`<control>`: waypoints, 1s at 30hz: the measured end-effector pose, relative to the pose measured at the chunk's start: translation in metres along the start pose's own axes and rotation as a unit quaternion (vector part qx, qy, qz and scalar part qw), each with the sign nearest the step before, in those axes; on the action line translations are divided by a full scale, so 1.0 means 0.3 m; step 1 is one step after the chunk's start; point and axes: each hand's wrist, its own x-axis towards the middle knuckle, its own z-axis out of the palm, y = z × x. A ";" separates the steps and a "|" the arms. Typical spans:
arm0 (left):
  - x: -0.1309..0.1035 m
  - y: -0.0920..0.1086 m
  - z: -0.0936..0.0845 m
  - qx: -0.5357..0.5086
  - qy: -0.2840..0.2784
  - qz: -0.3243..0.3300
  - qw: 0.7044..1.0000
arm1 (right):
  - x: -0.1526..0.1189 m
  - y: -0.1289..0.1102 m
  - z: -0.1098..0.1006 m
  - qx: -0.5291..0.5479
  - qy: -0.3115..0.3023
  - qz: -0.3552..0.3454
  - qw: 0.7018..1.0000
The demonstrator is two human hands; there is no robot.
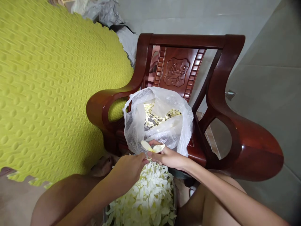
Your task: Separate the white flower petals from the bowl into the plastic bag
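Head view: all the action sat right above the flower heap [148, 194]!
Right hand [163, 156]: fingers pinched one white flower [158, 148], just in front of the plastic bag [187, 125].
Left hand [131, 169]: fingers curled in close beside it; whether they gripped anything, I couldn't tell.
Plastic bag: gaped on the wooden chair [256, 153], pale blossoms [148, 113] inside.

Soft indoor light, glare on chair arm [256, 153], dark upper-right corner, wide-angle bending
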 end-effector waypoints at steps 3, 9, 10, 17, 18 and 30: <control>0.014 -0.004 -0.012 -0.144 0.031 -0.059 0.987 | 0.004 -0.002 -0.011 0.008 -0.012 0.038 0.999; 0.054 0.032 -0.031 -0.499 0.137 -0.178 0.837 | -0.001 -0.022 -0.004 0.045 -0.062 -0.006 0.997; 0.057 0.039 -0.033 -0.518 0.151 -0.188 0.820 | -0.003 -0.024 -0.002 0.032 -0.062 -0.018 0.997; 0.062 0.033 -0.050 -0.555 0.204 -0.192 0.784 | -0.053 -0.052 -0.026 -0.089 -0.041 -0.051 0.994; 0.061 0.032 -0.055 -0.541 0.214 -0.191 0.791 | -0.060 -0.055 -0.038 -0.104 -0.019 -0.053 0.993; 0.039 0.036 -0.066 -0.422 0.220 -0.149 0.867 | -0.083 -0.085 -0.011 -0.211 0.138 -0.188 0.949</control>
